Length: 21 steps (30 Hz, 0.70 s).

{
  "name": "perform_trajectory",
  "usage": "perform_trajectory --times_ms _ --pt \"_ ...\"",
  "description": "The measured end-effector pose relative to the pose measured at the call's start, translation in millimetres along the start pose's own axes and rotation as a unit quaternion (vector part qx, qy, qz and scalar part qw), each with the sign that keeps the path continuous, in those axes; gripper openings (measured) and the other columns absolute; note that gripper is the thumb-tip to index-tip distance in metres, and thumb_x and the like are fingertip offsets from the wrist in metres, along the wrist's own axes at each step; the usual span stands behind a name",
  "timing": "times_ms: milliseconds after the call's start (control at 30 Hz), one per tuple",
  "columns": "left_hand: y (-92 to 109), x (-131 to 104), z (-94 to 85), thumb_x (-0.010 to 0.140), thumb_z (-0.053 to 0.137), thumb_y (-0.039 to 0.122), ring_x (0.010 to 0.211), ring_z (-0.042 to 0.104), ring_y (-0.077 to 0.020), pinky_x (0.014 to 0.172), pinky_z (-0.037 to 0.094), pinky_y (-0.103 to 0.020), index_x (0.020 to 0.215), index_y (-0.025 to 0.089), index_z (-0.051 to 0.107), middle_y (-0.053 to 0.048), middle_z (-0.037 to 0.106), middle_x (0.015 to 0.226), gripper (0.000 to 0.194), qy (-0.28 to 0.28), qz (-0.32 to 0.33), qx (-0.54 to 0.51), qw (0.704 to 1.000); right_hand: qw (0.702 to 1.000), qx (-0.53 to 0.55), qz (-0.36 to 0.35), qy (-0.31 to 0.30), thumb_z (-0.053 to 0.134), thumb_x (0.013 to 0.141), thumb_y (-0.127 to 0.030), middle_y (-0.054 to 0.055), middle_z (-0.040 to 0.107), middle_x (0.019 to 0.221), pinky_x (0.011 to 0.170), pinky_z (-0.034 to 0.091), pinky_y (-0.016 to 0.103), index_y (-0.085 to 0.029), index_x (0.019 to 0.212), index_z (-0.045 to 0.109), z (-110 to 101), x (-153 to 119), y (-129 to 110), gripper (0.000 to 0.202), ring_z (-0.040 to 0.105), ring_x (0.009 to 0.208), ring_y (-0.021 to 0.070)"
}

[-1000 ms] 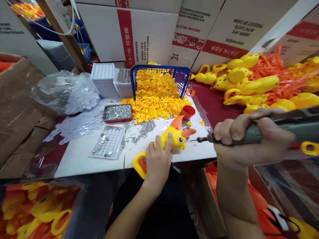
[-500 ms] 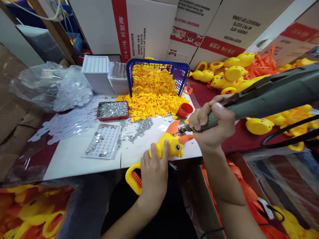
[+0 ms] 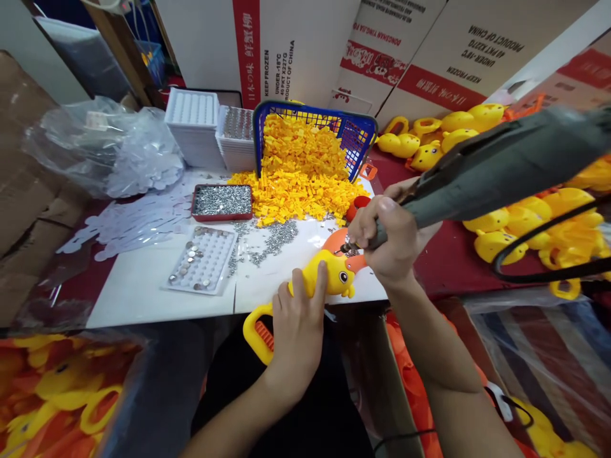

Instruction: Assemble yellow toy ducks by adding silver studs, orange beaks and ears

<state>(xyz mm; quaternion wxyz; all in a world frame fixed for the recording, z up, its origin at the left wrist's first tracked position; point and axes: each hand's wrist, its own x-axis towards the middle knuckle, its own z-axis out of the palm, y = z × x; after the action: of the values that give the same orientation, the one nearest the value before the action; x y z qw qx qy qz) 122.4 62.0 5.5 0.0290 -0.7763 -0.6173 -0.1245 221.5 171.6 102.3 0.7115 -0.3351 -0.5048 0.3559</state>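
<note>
My left hand [image 3: 298, 318] is closed over a yellow duck-shaped toy [image 3: 333, 275], pressing it down at the front edge of the table. The toy has an orange open beak, a printed eye and a looped yellow handle with an orange ribbed insert. My right hand [image 3: 394, 238] wraps round the nose end of a dark green electric screwdriver [image 3: 487, 172], which slants up to the right. Its bit reaches to the toy's orange beak; whether a screw sits under the tip is too small to tell.
Loose screws [image 3: 277, 242] lie beside a red tray of screws [image 3: 222, 201] and a white dimpled tray [image 3: 200, 261] holding small discs. Behind, a blue basket [image 3: 365, 143] spills yellow parts [image 3: 305, 197]. More duck toys [image 3: 501, 245] are at right. A black cable [image 3: 506, 275] hangs there.
The camera view has shifted slightly. My right hand and the screwdriver have moved a little left, closer over the toy's beak. My left hand keeps its hold on the toy.
</note>
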Motion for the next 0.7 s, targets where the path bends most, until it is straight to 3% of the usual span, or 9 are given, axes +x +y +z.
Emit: perform_trajectory --times_ms 167,233,333,433,500,600,700 --pt "-0.1 0.2 0.4 0.085 0.061 0.005 0.082 0.058 -0.0242 0.069 0.054 -0.039 0.153 0.025 0.042 -0.016 0.057 0.124 0.073 0.008 0.003 0.004 1.000 0.993 0.007 0.044 -0.106 0.071 0.074 -0.035 -0.013 0.042 0.038 0.029 0.030 0.021 -0.026 0.077 0.053 -5.0 5.4 2.3 0.020 0.030 0.025 0.0083" --pt "-0.4 0.9 0.7 0.086 0.064 0.008 0.081 0.059 -0.0242 0.068 0.054 -0.038 0.152 0.024 0.043 -0.017 0.059 0.123 0.071 0.017 0.008 0.006 1.000 0.991 0.014 0.057 -0.116 0.071 0.072 -0.036 -0.013 0.042 0.038 0.028 0.032 0.023 -0.027 0.077 0.053 -9.5 6.9 0.7 0.021 0.030 0.025 0.0089" --pt "-2.6 -0.3 -0.9 0.089 0.069 0.024 0.083 0.062 -0.0255 0.069 0.055 -0.039 0.152 0.025 0.043 -0.018 0.060 0.124 0.068 0.012 0.020 -0.009 1.000 0.997 0.020 0.040 -0.066 0.070 0.071 -0.037 -0.013 0.041 0.038 0.027 0.031 0.023 -0.027 0.075 0.053 -15.6 8.2 -8.3 0.020 0.029 0.025 0.0091" --pt "-8.0 -3.9 -7.6 0.089 0.070 0.037 0.096 0.065 -0.0313 0.075 0.056 -0.042 0.151 0.020 0.042 -0.026 0.053 0.139 0.070 -0.017 0.025 -0.021 0.999 0.999 0.027 0.009 0.045 0.067 0.069 -0.034 -0.012 0.038 0.037 0.028 0.026 0.021 -0.025 0.070 0.054 -21.7 9.2 -24.2 0.016 0.025 0.026 0.0072" --pt "-14.3 -3.5 -14.1 0.090 0.069 0.034 0.098 0.066 -0.0329 0.077 0.057 -0.043 0.151 0.016 0.042 -0.031 0.048 0.145 0.070 -0.042 0.025 -0.016 0.999 0.994 0.028 0.007 0.103 0.065 0.064 -0.031 -0.011 0.037 0.036 0.028 0.023 0.021 -0.024 0.065 0.055 -26.6 8.8 -35.7 0.013 0.024 0.027 0.0066" --pt "-26.6 9.3 -22.1 0.089 0.065 0.017 0.091 0.067 -0.0298 0.075 0.057 -0.043 0.152 0.017 0.042 -0.026 0.056 0.137 0.067 -0.054 0.027 0.001 0.998 0.990 0.018 0.015 0.139 0.062 0.058 -0.030 -0.010 0.037 0.034 0.026 0.021 0.022 -0.023 0.060 0.056 -34.6 3.5 -49.7 0.009 0.023 0.025 0.0069" --pt "-34.2 33.8 -21.9 0.090 0.053 0.002 0.100 0.067 -0.0329 0.078 0.057 -0.045 0.151 0.021 0.044 -0.022 0.060 0.133 0.065 0.010 -0.002 0.046 0.999 0.992 0.016 0.021 0.123 0.063 0.056 -0.028 -0.009 0.037 0.031 0.024 0.021 0.023 -0.023 0.059 0.060 -40.9 -7.4 -59.1 0.007 0.022 0.021 0.0082"
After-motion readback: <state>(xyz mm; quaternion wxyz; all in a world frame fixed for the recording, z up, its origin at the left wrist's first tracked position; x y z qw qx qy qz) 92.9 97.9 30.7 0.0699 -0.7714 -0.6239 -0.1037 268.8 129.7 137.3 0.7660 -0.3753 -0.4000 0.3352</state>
